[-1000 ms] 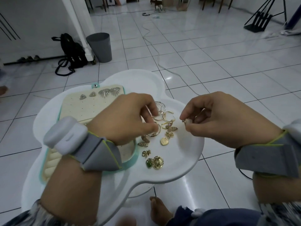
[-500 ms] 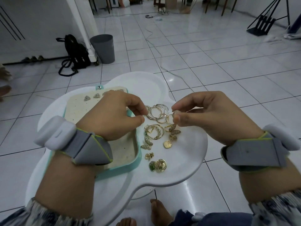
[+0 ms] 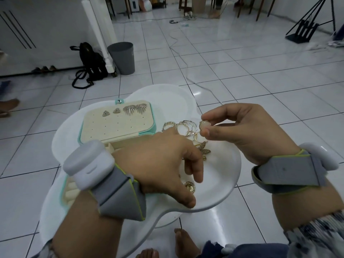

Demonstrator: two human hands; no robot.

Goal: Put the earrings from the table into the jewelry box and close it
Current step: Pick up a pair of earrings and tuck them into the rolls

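Observation:
An open teal jewelry box lies on the white table; its cream lid panel holds two small triangular studs and two fan-shaped earrings. Loose gold earrings lie in a pile right of the box: hoops, butterfly pieces and a round gold one. My right hand pinches a small pale round earring above the pile. My left hand hovers low over the pile with fingers spread downward, holding nothing that I can see, and hides part of the box and several earrings.
The low white table has a wavy edge and stands on a white tiled floor. A bare foot shows under its near edge. Far left stand a grey bin and a black backpack. A cable runs across the floor.
My left hand has let go near the right hand and dropped toward the near part of the pile. My right hand has lifted slightly, still pinching the small earring. The camera tilted up.

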